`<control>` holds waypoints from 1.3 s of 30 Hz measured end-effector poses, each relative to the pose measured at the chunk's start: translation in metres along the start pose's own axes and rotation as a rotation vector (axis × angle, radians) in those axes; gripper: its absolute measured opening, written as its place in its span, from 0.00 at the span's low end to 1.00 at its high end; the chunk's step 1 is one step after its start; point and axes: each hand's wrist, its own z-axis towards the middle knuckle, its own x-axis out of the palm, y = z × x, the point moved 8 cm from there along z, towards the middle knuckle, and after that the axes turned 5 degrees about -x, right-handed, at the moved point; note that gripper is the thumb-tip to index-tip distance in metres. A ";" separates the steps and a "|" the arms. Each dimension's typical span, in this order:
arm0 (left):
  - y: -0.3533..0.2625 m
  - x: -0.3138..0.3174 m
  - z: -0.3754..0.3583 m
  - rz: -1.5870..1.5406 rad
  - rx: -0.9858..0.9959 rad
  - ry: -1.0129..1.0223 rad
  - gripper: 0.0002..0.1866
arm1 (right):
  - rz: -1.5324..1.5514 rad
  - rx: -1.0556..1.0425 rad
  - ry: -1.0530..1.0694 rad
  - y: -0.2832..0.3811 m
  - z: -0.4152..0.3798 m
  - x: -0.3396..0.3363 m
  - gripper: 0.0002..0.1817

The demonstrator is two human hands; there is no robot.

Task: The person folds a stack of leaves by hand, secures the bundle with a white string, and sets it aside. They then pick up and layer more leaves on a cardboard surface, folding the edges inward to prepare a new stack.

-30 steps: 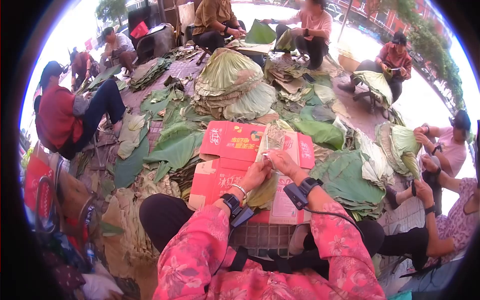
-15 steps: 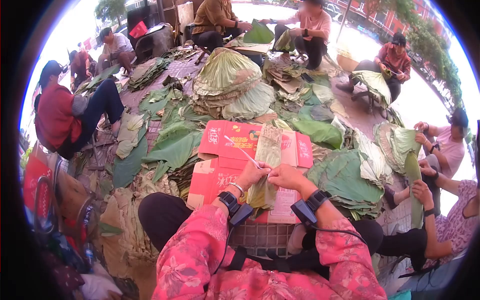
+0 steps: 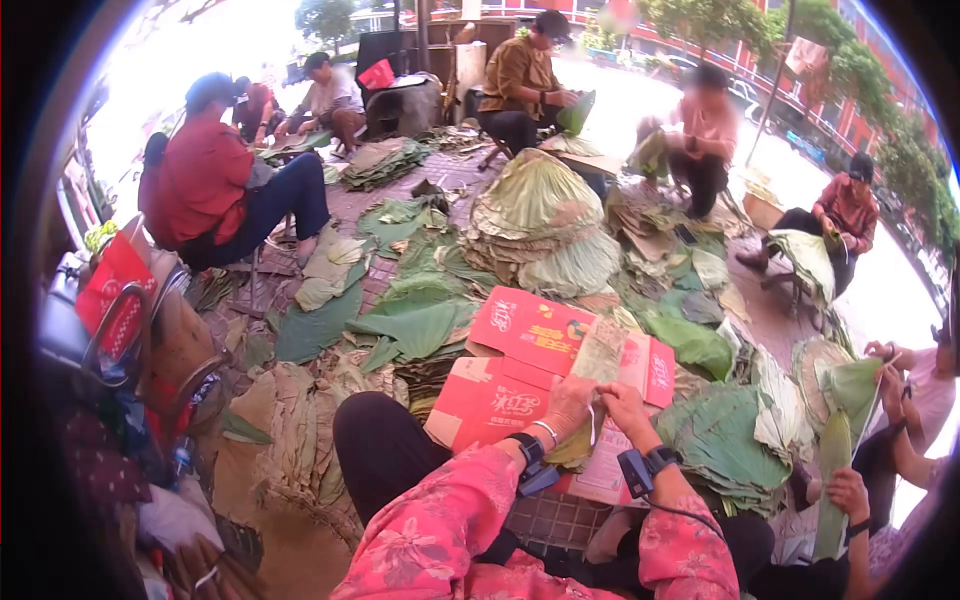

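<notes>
A flattened red cardboard box lies before my knees, with a long folded bundle of dried leaf on top. My left hand is closed at the bundle's middle, pinching a thin white strip. Close beside it, my right hand is also closed on the strip, fingertips nearly meeting those of the left. The strip passes between both hands over the leaf. Part of the bundle is hidden under my hands, and its lower end shows below them.
A tall heap of large dried leaves stands ahead. Green leaves are stacked at right, brown leaves at left. Bags stand at far left. Several people sit around handling leaves; a person's hand holds a folded leaf at right.
My view has turned left, so the scene sits further right and lower. The white strip's end, which stuck up to the left, now runs down between my hands.
</notes>
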 end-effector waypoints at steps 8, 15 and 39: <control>0.004 -0.011 -0.005 -0.150 0.036 -0.107 0.03 | 0.168 0.298 0.204 0.021 -0.008 0.005 0.13; -0.004 -0.025 -0.005 -0.235 -0.027 -0.069 0.04 | 0.206 0.097 -0.059 0.030 -0.003 -0.010 0.03; -0.004 -0.004 0.006 0.013 0.144 0.244 0.12 | -0.852 0.020 0.001 0.007 -0.003 -0.034 0.13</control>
